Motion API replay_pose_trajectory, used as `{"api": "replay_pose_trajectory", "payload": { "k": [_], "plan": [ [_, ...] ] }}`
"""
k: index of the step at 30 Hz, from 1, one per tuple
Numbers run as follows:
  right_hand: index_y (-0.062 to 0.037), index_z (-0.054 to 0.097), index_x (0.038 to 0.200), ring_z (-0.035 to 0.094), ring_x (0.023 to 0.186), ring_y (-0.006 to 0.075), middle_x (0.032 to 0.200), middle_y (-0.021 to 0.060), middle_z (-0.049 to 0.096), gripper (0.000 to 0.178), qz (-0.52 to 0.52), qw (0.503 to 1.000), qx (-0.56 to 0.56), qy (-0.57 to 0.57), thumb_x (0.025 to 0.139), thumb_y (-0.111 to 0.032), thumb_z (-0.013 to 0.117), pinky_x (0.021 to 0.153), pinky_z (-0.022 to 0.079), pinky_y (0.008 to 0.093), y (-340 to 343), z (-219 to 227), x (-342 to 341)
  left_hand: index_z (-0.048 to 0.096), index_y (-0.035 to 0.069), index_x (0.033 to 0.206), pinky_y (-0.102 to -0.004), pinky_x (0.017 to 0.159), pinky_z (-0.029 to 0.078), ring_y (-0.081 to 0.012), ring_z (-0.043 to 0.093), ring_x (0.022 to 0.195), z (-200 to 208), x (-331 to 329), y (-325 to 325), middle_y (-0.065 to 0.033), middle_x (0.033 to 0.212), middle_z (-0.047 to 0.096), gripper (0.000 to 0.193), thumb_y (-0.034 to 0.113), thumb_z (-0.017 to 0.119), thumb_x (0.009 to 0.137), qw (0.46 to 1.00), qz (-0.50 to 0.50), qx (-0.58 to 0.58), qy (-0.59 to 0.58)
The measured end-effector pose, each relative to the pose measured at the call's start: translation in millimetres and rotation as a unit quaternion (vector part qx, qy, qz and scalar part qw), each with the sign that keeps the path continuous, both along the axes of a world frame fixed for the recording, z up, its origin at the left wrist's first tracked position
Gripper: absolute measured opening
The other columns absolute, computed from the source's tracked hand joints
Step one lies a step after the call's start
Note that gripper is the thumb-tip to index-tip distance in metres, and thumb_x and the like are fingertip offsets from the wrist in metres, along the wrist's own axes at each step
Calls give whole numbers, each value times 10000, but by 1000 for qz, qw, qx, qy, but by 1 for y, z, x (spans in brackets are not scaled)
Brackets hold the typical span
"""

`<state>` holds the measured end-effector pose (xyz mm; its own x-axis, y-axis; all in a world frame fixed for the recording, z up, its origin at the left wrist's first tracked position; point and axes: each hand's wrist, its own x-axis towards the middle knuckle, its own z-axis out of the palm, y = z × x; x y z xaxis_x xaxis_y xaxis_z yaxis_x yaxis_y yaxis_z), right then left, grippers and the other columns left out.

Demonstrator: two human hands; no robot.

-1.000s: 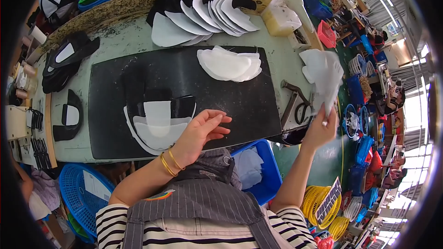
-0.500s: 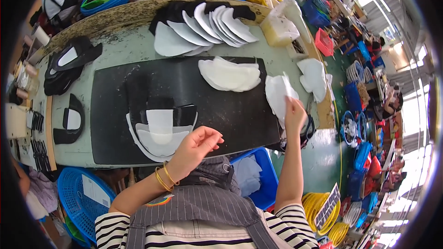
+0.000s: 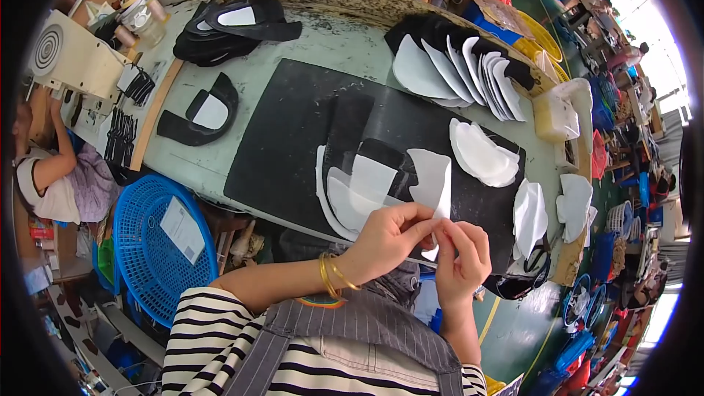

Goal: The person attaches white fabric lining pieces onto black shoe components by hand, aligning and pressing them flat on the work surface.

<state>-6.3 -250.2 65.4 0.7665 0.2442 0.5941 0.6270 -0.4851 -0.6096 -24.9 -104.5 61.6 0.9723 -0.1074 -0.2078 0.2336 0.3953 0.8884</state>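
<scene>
My left hand and my right hand meet over the near edge of the black mat. Their fingertips pinch the lower end of a thin white curved sheet, which stands up between them. Just left of it on the mat lies a black curved piece with white pieces laid over its near end. A pile of white crescent pieces rests on the mat's right part. Beyond the right hand sits a white stack by black-handled scissors.
White curved pieces fan out over black ones at the back. Black pieces are heaped at the far left. A tub of yellowish stuff stands at the right. Below the table's left edge is a blue basket; another person sits beyond.
My right hand has come from the white stack at the right to my left hand, bringing a white sheet. The left hand now pinches it too. The view has swung leftward.
</scene>
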Motion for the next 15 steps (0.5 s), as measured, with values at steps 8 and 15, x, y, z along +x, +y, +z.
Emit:
{"api": "replay_pose_trajectory", "payload": {
  "k": [8,15],
  "plan": [
    [52,661,943,587,690,236,848,100,598,288,43,988,-130,-71,662,96,701,588,492,307,10,20,10,599,-62,981,-235,693,537,-136,661,786,4,-2,12,-106,846,654,134,37,529,924,995,24,72,-70],
    [52,641,905,599,688,222,830,111,605,242,14,985,-158,-72,670,95,682,595,501,298,12,20,2,591,-69,1007,-240,740,548,-144,658,814,1,-6,13,-92,874,656,148,32,509,936,987,4,125,-99]
  ]
}}
